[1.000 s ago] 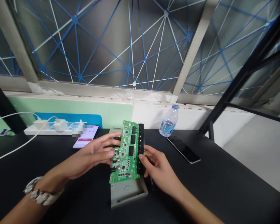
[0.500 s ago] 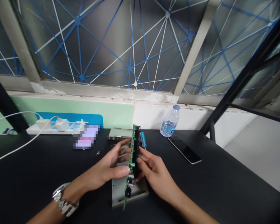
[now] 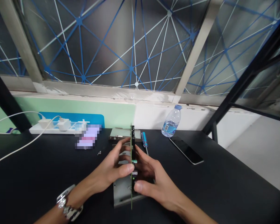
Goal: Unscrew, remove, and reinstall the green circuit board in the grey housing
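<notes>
A green circuit board (image 3: pixel 132 140) stands on edge, seen as a thin strip, above a grey plastic case half (image 3: pixel 122 191) on the black table (image 3: pixel 37 174). My left hand (image 3: pixel 112 168) grips the board from the left, thumb pressed against it. From the right, my right hand (image 3: pixel 151 180) clasps the same board with fingers curled round its black port side. A metal watch (image 3: pixel 68 205) sits on my left wrist.
Behind the board lie a second grey case part (image 3: pixel 118 134) and a blue-handled screwdriver (image 3: pixel 144 140). Small screws (image 3: pixel 99 152), a blurred phone (image 3: pixel 87 140), a dark phone (image 3: pixel 186 150), a water bottle (image 3: pixel 171 123) and a power strip with chargers (image 3: pixel 53 126) are around.
The board has turned from facing me flat to standing edge-on. Both hands shifted lower and closer round it, uncovering the screwdriver and the case part behind.
</notes>
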A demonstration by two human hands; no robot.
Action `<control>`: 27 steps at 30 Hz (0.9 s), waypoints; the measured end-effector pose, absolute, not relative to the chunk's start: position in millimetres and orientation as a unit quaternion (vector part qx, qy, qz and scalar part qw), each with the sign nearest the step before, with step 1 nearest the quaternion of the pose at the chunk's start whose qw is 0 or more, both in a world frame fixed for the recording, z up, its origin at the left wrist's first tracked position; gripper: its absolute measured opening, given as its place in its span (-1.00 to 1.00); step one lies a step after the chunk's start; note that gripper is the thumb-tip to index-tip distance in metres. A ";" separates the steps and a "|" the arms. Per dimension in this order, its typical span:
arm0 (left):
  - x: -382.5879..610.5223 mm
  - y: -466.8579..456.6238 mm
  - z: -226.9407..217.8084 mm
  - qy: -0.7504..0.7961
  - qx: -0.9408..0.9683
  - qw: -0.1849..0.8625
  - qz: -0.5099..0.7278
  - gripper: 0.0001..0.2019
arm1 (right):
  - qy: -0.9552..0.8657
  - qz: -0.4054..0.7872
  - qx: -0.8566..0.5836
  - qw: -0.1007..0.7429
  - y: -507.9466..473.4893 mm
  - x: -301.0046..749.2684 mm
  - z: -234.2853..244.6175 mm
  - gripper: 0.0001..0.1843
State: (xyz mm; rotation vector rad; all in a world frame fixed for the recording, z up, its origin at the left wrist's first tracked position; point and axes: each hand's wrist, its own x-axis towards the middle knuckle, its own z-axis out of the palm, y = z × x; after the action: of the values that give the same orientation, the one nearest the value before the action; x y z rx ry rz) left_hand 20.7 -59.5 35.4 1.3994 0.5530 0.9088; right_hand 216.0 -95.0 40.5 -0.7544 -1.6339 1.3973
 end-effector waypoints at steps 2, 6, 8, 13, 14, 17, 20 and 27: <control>21.2 -59.8 35.4 0.245 0.620 0.628 0.401 -0.27 | -0.644 0.556 -0.308 0.426 -95.2 213.8 39.3 -0.13; 20.3 -56.7 29.9 0.265 0.623 0.613 0.407 -0.30 | -0.632 0.550 -0.346 0.422 -96.5 211.9 41.2 -0.25; 18.2 -54.4 28.6 0.278 0.614 0.619 0.403 -0.29 | -0.623 0.542 -0.367 0.428 -96.4 212.7 43.9 -0.30; 9.0 -48.3 39.1 0.327 0.583 0.632 0.392 -0.37 | -0.599 0.540 -0.384 0.450 -88.7 219.7 51.6 -0.51; 6.9 -46.9 42.4 0.337 0.576 0.632 0.393 -0.38 | -0.592 0.533 -0.395 0.457 -86.2 221.7 52.1 -0.55; 0.7 -42.1 50.5 0.354 0.554 0.629 0.415 -0.33 | -0.578 0.504 -0.425 0.481 -78.5 227.9 49.5 -0.58; -5.0 -37.0 53.5 0.351 0.550 0.626 0.427 -0.34 | -0.575 0.505 -0.419 0.489 -72.8 232.2 43.0 -0.57; -12.8 -33.8 53.3 0.305 0.601 0.614 0.412 -0.54 | -0.606 0.520 -0.426 0.426 -71.8 228.5 36.1 -0.55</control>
State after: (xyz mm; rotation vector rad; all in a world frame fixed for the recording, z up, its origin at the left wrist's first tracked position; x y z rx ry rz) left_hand -12.8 -33.8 53.3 1.3846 0.7029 0.9490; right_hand 228.5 -71.8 36.1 -1.0656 -1.5151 1.2989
